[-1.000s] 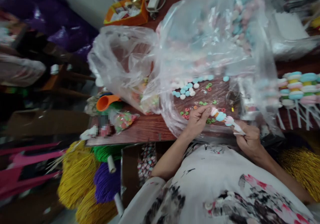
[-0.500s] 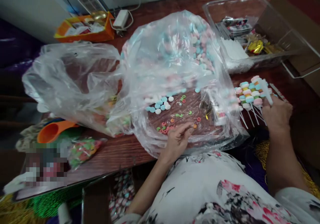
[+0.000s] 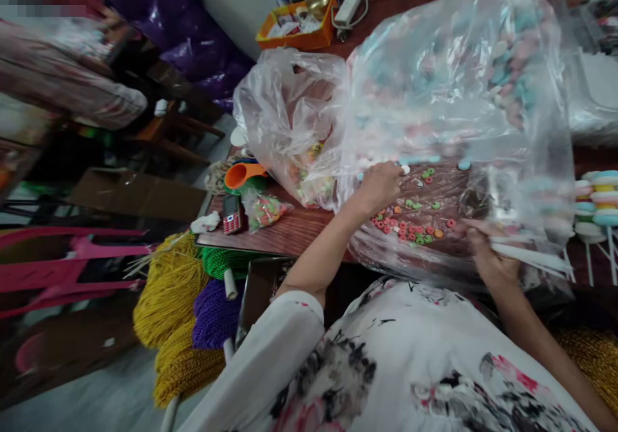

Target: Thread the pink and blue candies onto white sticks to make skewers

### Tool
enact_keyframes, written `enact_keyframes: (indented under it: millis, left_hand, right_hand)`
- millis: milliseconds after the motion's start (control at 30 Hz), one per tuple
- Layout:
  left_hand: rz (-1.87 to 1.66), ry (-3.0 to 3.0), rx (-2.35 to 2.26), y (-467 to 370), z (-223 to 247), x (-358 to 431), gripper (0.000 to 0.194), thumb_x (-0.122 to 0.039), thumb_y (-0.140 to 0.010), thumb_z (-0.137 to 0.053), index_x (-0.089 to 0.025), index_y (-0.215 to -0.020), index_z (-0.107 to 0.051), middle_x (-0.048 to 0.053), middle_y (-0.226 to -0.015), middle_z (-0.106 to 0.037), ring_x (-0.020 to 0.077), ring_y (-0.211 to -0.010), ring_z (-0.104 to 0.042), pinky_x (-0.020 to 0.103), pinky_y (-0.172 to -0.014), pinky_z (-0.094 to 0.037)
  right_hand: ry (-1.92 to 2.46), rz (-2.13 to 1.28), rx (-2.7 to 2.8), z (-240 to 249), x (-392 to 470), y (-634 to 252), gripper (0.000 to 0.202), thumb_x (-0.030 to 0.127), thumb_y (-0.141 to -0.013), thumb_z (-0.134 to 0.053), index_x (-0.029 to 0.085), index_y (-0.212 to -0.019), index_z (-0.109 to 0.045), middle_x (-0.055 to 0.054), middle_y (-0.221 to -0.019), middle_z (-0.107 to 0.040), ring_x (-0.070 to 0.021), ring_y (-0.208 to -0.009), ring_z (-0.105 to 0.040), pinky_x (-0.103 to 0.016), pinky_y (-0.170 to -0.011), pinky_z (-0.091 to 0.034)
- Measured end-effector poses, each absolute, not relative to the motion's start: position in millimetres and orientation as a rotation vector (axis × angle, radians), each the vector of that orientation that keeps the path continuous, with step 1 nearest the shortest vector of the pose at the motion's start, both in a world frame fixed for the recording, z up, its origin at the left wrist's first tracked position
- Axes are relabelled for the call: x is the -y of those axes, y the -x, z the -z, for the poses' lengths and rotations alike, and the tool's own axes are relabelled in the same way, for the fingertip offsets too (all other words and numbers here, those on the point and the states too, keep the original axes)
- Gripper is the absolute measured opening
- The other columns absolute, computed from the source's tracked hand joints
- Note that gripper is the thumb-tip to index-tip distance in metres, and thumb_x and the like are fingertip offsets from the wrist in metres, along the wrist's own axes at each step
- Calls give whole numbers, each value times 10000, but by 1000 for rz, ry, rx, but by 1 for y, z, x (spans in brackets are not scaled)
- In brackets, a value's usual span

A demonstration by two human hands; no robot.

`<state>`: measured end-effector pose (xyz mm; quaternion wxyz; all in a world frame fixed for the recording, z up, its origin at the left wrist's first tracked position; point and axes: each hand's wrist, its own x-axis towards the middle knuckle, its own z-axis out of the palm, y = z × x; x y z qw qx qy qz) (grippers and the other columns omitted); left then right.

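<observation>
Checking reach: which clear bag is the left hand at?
The big bag: the left hand is over its near end; the smaller bags lie farther left.

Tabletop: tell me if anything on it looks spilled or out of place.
Small coloured rings lie scattered loose on the clear plastic, like a spill, though that may be deliberate. Odder is the phone near the edge of the table, lying beside a small bag of coloured pieces. No damage stands out.

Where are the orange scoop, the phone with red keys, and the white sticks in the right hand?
Orange scoop [image 3: 237,176]: head view, on its cup.
Phone [image 3: 232,215]: head view, middle of its front.
White sticks [image 3: 531,255]: head view, along the length that juts from the hand.
</observation>
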<state>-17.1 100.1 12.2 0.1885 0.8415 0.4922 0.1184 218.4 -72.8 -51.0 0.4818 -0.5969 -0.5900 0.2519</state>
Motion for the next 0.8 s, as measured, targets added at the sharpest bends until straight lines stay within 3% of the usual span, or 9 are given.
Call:
enact_keyframes:
  millis: [100, 200, 267, 400, 567, 667, 800]
  left_hand:
    - [-454, -2218, -1474, 40, -13, -119, 265, -139, -830, -551, -154, -920, -800, 70, -881, -788, 204, -850, -713, 332, -869, -554]
    - [-551, -2068, -1555, 60, -2, -128, 291, -134, -819, -532, -141, -941, -797, 63, -877, -790, 198, -839, -716, 330, -857, -568]
    - [-550, -2095, -1596, 69, 7, -131, 293, -125, -820, -535, -140, -953, -795, 89, -981, -792, 224, -945, -721, 370, -937, -563]
    - [-600, -2272, -1643, 80, 15, -133, 315, -104, -830, -534, -174, -1000, -790, 117, -1289, -711, 250, -1229, -632, 410, -1105, -484]
    - [-315, -2427, -1596, 88, 15, -119, 267, -195, -857, -582, -176, -1026, -787, 126, -1100, -717, 285, -1149, -600, 462, -1075, -476]
    - [-134, -2506, -1573, 87, 17, -108, 278, -164, -838, -594, -151, -1045, -780, 154, -1173, -664, 307, -1174, -561, 488, -1080, -450]
    - [-285, -2483, -1522, 89, 19, -100, 231, -122, -832, -602, -151, -988, -771, 147, -1157, -670, 291, -1191, -548, 450, -1060, -456]
  right_hand:
    - [1358, -746, 1457, 66, 63, -206, 192, 386, -952, -627, 275, -915, -778, -36, -835, -788, -240, -790, -757, -388, -765, -619]
    - [1399, -831, 1412, 76, 65, -210, 218, 404, -963, -610, 268, -941, -780, -25, -739, -747, -199, -625, -686, -344, -634, -570]
    - [1461, -846, 1368, 80, 68, -213, 275, 446, -971, -586, 246, -987, -774, -20, -702, -716, -176, -550, -616, -320, -569, -518]
    - [1590, -773, 1339, 77, 70, -212, 372, 540, -942, -591, 219, -1012, -766, -30, -729, -723, -185, -646, -646, -315, -663, -531]
    - [1605, -771, 1307, 73, 69, -209, 389, 550, -935, -590, 226, -818, -770, -68, -870, -779, -232, -839, -724, -351, -795, -576]
    - [1517, -757, 1385, 79, 71, -214, 263, 480, -889, -682, 242, -884, -795, -54, -888, -791, -232, -823, -738, -363, -801, -602]
    - [1483, -712, 1358, 91, 76, -219, 255, 441, -878, -698, 230, -984, -793, -43, -799, -772, -211, -688, -717, -357, -683, -609]
